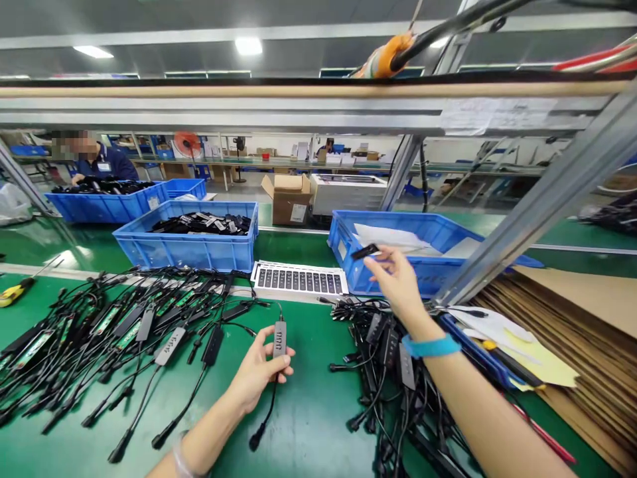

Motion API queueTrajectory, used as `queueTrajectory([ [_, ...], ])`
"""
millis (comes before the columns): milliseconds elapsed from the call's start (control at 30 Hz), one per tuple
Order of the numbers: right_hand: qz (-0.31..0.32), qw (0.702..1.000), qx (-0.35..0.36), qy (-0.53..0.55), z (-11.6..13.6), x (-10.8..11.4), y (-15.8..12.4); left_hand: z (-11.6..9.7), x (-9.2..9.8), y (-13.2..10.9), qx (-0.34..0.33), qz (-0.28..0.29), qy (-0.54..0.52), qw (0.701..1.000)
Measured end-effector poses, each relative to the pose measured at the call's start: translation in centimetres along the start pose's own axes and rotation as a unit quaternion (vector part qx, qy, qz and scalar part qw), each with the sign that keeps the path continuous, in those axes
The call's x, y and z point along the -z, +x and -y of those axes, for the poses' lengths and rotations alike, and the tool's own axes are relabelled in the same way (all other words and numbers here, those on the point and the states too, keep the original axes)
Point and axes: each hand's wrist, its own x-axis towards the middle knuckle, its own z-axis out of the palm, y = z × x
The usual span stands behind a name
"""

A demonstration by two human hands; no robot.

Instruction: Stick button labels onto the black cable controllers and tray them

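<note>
My left hand [261, 372] is closed around a grey cabled module [280, 340] at the middle of the green bench; its cable and round black plug hang down below. My right hand [395, 279] is raised at the front edge of the right blue bin [448, 279], pinching a small black part [365, 251] between thumb and fingers. Between the bins lies a white tray [298, 296] with a row of dark pieces. Cabled modules [172, 345] are heaped on the left, some with green circuit boards showing. Another pile of cabled modules [405, 365] lies under my right forearm.
A blue bin [184, 252] of black parts stands at the back left. Metal uprights and a beam [199, 114] frame the bench. Cardboard sheets [587, 352] and papers lie at the right, a yellow-handled screwdriver [17, 291] at far left. A person [107, 162] sits beyond.
</note>
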Motion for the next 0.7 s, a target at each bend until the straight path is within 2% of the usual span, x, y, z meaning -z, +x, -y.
queueTrajectory([
  [67, 0.042, 0.994, -0.072, 0.067, 0.9, -2.1, -5.1, 1.0, -0.1, -0.1, 0.037, 0.002, -0.035, 0.999],
  [133, 0.098, 0.973, -0.151, 0.144, 1.9, -4.2, -9.8, 1.9, 0.0, -0.3, 0.095, 0.013, -0.071, 0.993],
  [200, 0.131, 0.950, -0.209, 0.190, 2.4, -5.9, -13.3, 2.6, 0.0, -0.5, 0.140, 0.021, -0.083, 0.986],
  [267, 0.147, 0.931, -0.252, 0.218, 2.3, -7.1, -15.6, 3.1, 0.0, -0.7, 0.148, 0.027, -0.079, 0.986],
  [433, 0.156, 0.912, -0.286, 0.251, 1.4, -7.7, -17.4, 3.6, -0.2, -1.3, 0.092, 0.053, -0.006, 0.994],
  [700, 0.193, 0.918, -0.278, 0.206, 2.1, -7.3, -17.9, 3.0, -0.7, -1.9, 0.109, 0.093, -0.028, 0.989],
])
